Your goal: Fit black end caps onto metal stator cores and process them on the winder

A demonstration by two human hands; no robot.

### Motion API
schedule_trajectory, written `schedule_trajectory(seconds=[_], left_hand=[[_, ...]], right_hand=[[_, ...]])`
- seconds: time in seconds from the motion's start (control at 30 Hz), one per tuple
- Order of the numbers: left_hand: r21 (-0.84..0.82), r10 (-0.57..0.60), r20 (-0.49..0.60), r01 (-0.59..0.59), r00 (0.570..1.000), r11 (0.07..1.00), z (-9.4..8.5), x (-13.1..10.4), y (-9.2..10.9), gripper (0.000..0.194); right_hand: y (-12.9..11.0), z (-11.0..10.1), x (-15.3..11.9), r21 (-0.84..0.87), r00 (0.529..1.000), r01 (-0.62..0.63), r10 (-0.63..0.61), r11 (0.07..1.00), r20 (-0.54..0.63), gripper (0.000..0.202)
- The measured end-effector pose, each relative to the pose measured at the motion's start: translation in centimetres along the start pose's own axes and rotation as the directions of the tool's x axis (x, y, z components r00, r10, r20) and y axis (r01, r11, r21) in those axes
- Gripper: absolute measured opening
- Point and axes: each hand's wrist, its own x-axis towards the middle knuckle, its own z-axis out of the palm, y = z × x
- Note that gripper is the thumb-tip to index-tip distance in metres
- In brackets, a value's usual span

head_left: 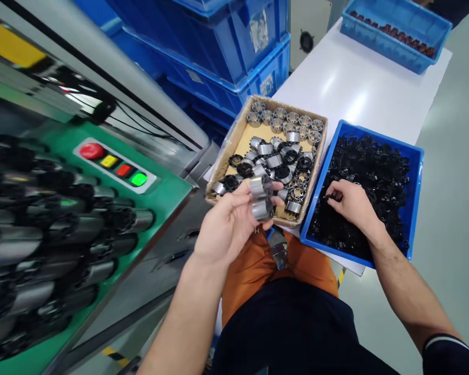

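My left hand (234, 219) is closed around two silver metal rings (261, 197), one above the other, held over the near edge of a cardboard box (223, 151). Inside that box lie loose metal rings (274, 160), some with black toothed inserts, and bare rings stand in rows at its far end. Over a blue bin (416, 195) full of small black plastic parts (369, 172), my right hand (347, 200) pinches one black plastic part (333, 197). The exact shape of that part is mostly hidden by the fingers.
At left, a green machine bench (168, 192) carries many ring assemblies (74, 229) and a button panel (115, 165). Stacked blue crates (219, 57) stand behind the box. On the white table (359, 94), a lighter blue bin (398, 34) holds reddish-brown parts.
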Motion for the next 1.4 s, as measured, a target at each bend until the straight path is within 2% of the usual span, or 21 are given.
schedule_trajectory(seconds=[0.07, 0.13, 0.23, 0.33, 0.4, 0.5, 0.67, 0.77, 0.83, 0.9, 1.03, 1.17, 1.27, 1.4], left_hand=[[-0.059, -0.016, -0.009, 0.015, 1.0, 0.998, 1.0, -1.1, -1.5, 0.044], [-0.103, -0.013, 0.012, 0.014, 1.0, 0.995, 2.0, -1.7, -2.6, 0.054], [-0.111, -0.006, 0.063, 0.013, 0.998, 0.994, 3.5, -1.9, -3.3, 0.061], [-0.07, 0.028, 0.053, -0.024, 0.998, 0.997, 4.8, -1.5, -3.1, 0.057], [-0.068, 0.059, 0.038, -0.056, 0.998, 0.996, 5.6, -1.2, -2.7, 0.057], [-0.033, 0.117, 0.007, -0.117, 0.993, 0.993, 6.3, -0.9, -2.4, 0.056], [-0.027, 0.237, -0.026, -0.238, 0.971, 0.971, 6.3, -0.6, -2.7, 0.055], [-0.043, 0.266, -0.008, -0.266, 0.964, 0.963, 5.7, -0.6, -2.8, 0.056], [-0.04, 0.217, -0.005, -0.217, 0.976, 0.975, 5.4, -0.7, -2.7, 0.054], [-0.047, 0.179, -0.005, -0.179, 0.984, 0.983, 5.3, -0.8, -2.6, 0.05], [-0.04, 0.179, -0.049, -0.181, 0.983, 0.983, 5.6, -0.8, -2.3, 0.048], [0.003, 0.162, -0.058, -0.162, 0.985, 0.987, 5.8, -0.6, -2.3, 0.051], [0.052, 0.209, -0.05, -0.206, 0.977, 0.977, 5.6, -0.6, -2.3, 0.05], [0.147, 0.283, -0.053, -0.273, 0.958, 0.951, 5.1, -0.7, -2.5, 0.05]], right_hand=[[0.0, -0.3, -0.2, 0.051, 0.999, -0.009, 0.011, 0.999, -0.047, 0.03], [-0.3, -0.7, -0.7, 0.175, 0.99, -0.009, 0.034, 0.985, -0.138, 0.041], [-1.7, -1.4, -1.7, 0.467, 0.956, 0.081, 0.063, 0.881, -0.285, 0.024], [-4.6, -2.0, -2.6, 0.674, 0.949, 0.195, 0.036, 0.713, -0.312, 0.014], [-6.7, -2.5, -2.6, 0.733, 0.95, 0.264, -0.036, 0.627, -0.311, 0.012], [-8.9, -2.7, -1.8, 0.745, 0.93, 0.361, -0.163, 0.56, -0.329, 0.017], [-9.4, -1.7, -0.4, 0.781, 0.883, 0.465, -0.278, 0.417, -0.378, 0.018], [-9.0, -1.2, -0.3, 0.811, 0.901, 0.415, -0.312, 0.413, -0.302, 0.022], [-8.8, -0.8, -0.4, 0.822, 0.904, 0.399, -0.324, 0.406, -0.279, 0.028], [-8.5, -0.4, -0.5, 0.826, 0.898, 0.411, -0.327, 0.387, -0.294, 0.036], [-8.1, 0.0, -0.5, 0.835, 0.904, 0.405, -0.3, 0.373, -0.304, 0.056], [-8.0, -0.1, -0.4, 0.818, 0.89, 0.437, -0.313, 0.374, -0.332, 0.041], [-8.0, 0.0, -0.4, 0.796, 0.872, 0.476, -0.32, 0.374, -0.371, 0.041], [-8.2, 0.2, -0.4, 0.801, 0.883, 0.455, -0.311, 0.388, -0.35, 0.041]])
